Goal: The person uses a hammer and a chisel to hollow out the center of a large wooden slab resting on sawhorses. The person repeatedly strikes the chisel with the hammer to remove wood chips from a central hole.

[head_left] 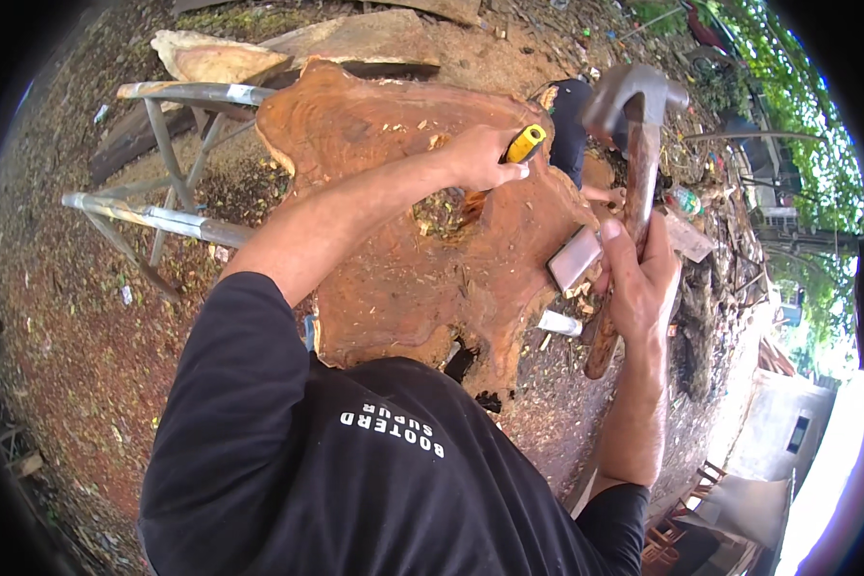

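A large reddish-brown wood slab (394, 288) with an uneven outline lies in front of me, with a hollow (442, 216) near its middle. Over the slab, beside this hollow, my left hand (485, 158) is closed around a chisel (525, 144); only its yellow-and-black handle end shows, and the blade is hidden. My right hand (640, 283) grips the wooden handle of a claw hammer (641, 163), held raised at the slab's right side with its metal head upward. A flat, shiny rectangular object (574, 259) rests by the slab's right edge, close to my right hand.
Worn metal trestles (163, 216) stand at the left. Rough wood pieces (346, 43) lie beyond the slab. Another person's dark-clothed leg (570, 130) and hand (600, 195) are at its far right. Below the slab's right edge is a white container (560, 324); logs (701, 336) lie farther right.
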A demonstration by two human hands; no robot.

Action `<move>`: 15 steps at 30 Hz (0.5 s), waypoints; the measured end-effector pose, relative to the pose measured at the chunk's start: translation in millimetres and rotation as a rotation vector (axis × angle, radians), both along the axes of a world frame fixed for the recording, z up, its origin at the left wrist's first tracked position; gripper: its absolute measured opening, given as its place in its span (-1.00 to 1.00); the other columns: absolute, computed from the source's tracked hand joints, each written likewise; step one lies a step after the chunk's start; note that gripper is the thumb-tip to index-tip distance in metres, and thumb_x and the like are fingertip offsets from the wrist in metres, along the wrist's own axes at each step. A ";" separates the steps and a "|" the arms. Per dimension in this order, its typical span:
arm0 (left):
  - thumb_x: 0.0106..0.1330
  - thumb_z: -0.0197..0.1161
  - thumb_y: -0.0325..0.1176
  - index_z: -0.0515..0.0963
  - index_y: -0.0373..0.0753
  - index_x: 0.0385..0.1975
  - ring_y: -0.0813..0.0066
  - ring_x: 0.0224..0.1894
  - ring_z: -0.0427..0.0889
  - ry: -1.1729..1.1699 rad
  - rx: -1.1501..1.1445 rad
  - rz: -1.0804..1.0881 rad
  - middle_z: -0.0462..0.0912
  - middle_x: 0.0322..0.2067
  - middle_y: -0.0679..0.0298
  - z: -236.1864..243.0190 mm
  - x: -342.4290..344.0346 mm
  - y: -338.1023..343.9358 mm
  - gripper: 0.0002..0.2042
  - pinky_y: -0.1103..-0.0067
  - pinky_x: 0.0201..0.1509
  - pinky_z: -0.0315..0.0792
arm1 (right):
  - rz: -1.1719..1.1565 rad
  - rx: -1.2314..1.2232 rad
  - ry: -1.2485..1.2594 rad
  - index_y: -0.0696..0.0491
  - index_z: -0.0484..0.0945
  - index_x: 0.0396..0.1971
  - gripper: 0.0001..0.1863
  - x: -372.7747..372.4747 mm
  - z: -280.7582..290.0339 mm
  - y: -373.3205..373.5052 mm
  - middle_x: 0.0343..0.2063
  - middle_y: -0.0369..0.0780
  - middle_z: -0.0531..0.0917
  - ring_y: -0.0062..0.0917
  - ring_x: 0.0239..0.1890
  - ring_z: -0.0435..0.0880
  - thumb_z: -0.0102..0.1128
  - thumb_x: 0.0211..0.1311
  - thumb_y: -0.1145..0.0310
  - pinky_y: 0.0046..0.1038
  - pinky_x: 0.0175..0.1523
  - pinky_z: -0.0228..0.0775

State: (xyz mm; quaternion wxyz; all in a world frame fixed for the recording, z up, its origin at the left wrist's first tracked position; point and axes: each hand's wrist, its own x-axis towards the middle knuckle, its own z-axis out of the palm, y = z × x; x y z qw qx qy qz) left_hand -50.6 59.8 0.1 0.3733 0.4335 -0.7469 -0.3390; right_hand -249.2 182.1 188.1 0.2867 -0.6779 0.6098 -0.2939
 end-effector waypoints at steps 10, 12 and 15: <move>0.26 0.38 -0.14 0.53 -0.09 0.15 0.05 -0.09 0.70 -0.225 0.303 -0.010 0.71 -0.21 -0.01 -95.5 7.1 44.7 -0.53 0.24 0.09 0.53 | 0.282 -0.098 0.755 0.21 0.50 -0.15 -0.59 -27.8 -87.8 -26.1 -0.48 0.12 0.68 0.06 -0.42 0.71 0.23 0.32 0.12 -0.05 -0.19 0.54; 0.29 0.37 -0.11 0.53 -0.10 0.12 0.02 -0.08 0.71 -0.213 0.423 -0.012 0.73 -0.18 0.02 -97.3 12.0 43.8 -0.56 0.26 0.09 0.54 | 0.100 0.291 0.455 0.20 0.52 -0.22 -0.61 -13.7 -57.1 -14.6 -0.57 0.03 0.65 -0.06 -0.51 0.71 0.24 0.33 0.11 -0.13 -0.27 0.54; 0.30 0.37 -0.12 0.55 -0.10 0.04 0.13 -0.13 0.73 -0.161 0.307 0.116 0.74 -0.21 0.07 -53.6 15.0 30.4 -0.62 0.30 0.02 0.56 | -0.023 0.301 0.188 0.18 0.52 -0.29 -0.71 -14.9 -35.9 -5.2 -0.72 -0.27 0.50 -0.59 -0.72 0.54 0.25 0.35 0.21 -0.48 -0.60 0.34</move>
